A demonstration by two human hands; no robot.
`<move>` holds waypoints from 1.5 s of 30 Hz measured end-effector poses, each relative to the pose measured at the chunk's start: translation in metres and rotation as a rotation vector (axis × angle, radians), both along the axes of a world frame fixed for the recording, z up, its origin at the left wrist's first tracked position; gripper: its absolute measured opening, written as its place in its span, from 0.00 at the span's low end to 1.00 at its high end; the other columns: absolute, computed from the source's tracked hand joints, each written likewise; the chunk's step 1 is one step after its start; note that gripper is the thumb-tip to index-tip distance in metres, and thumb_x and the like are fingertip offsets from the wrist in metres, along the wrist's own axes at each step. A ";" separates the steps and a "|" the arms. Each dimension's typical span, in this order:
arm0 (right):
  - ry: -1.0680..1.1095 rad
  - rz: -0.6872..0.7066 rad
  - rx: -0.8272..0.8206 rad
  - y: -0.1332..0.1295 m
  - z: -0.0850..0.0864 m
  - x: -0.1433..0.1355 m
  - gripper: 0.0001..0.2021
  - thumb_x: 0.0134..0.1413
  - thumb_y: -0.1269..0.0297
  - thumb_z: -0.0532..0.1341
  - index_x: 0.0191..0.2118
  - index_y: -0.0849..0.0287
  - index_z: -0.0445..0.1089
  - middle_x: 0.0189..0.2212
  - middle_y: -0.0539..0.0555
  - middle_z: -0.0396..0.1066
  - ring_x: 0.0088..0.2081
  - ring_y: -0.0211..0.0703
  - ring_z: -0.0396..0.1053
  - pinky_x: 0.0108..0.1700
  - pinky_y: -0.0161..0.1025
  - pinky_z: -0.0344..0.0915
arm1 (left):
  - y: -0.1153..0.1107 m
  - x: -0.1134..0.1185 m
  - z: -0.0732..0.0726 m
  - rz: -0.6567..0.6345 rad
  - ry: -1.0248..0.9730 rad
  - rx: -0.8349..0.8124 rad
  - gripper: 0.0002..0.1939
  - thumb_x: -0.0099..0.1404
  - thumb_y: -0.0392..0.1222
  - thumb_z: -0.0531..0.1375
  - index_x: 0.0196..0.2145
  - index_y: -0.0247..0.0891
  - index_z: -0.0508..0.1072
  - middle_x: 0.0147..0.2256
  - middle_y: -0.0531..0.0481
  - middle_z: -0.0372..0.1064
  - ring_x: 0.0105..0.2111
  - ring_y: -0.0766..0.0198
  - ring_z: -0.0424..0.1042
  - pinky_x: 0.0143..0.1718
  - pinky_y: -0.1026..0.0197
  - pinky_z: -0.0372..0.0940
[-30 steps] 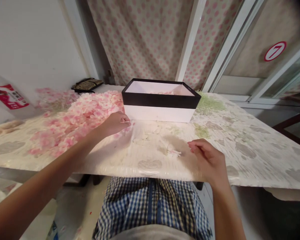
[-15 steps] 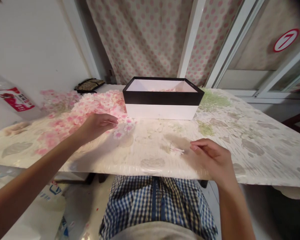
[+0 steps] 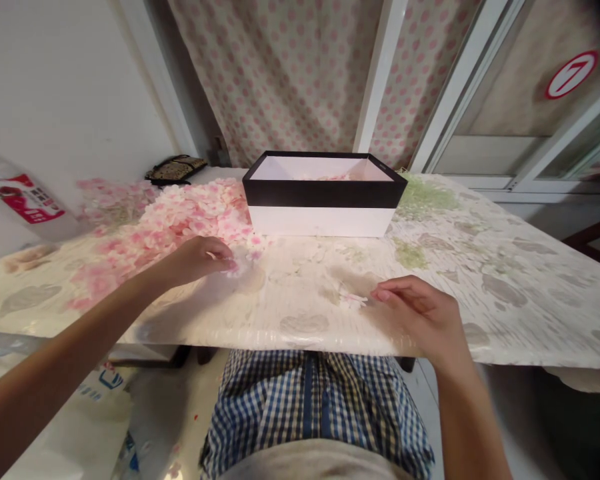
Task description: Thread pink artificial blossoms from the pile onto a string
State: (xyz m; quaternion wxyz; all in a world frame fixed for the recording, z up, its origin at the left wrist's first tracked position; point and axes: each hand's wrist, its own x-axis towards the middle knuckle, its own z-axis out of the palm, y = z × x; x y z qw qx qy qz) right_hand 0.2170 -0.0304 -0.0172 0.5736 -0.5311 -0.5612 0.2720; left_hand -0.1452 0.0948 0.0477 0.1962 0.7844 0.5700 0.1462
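At the right edge of the pink flower heap, my left hand (image 3: 200, 260) is closed in a pinch. A pale pink artificial flower (image 3: 237, 268) shows at its fingertips. My right hand (image 3: 420, 307) hovers over the front right of the table with thumb and fingertips pressed together. Just left of those fingertips is a small white artificial flower piece (image 3: 353, 299); I cannot tell whether the fingers touch it. The large heap of pink artificial blossoms (image 3: 190, 213) spreads across the left side of the table.
A white box with a black rim (image 3: 323, 217) stands at the back middle, some pink pieces inside. Green sprigs (image 3: 430, 199) lie to its right, with a smaller green bit (image 3: 410, 255) nearer. A black patterned pouch (image 3: 176, 171) and a labelled plastic container (image 3: 27, 200) are at left.
My left hand has moved down slightly onto the loose flowers beside the heap, covering part of them. My right hand has shifted a little left, closer to the white flower piece.
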 end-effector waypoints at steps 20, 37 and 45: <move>0.035 0.294 0.159 -0.038 0.031 -0.054 0.05 0.52 0.71 0.67 0.31 0.52 0.76 0.49 0.52 0.71 0.49 0.43 0.71 0.51 0.44 0.68 | -0.093 0.106 0.021 -0.146 -0.699 -0.147 0.05 0.54 0.44 0.67 0.27 0.42 0.77 0.26 0.53 0.75 0.27 0.64 0.73 0.29 0.67 0.68; 0.169 0.225 0.256 -0.049 0.023 -0.074 0.08 0.52 0.78 0.62 0.31 0.56 0.69 0.33 0.51 0.73 0.37 0.40 0.74 0.40 0.39 0.70 | -0.125 0.135 -0.009 -0.196 -0.980 -0.216 0.02 0.61 0.40 0.65 0.30 0.45 0.77 0.26 0.55 0.73 0.26 0.70 0.71 0.27 0.71 0.67; 0.116 0.171 0.291 -0.051 0.020 -0.076 0.10 0.51 0.79 0.63 0.32 0.56 0.69 0.36 0.49 0.70 0.39 0.37 0.72 0.41 0.36 0.69 | -0.128 0.134 -0.014 -0.174 -1.038 -0.183 0.03 0.61 0.39 0.65 0.31 0.47 0.78 0.28 0.56 0.75 0.28 0.71 0.74 0.29 0.73 0.69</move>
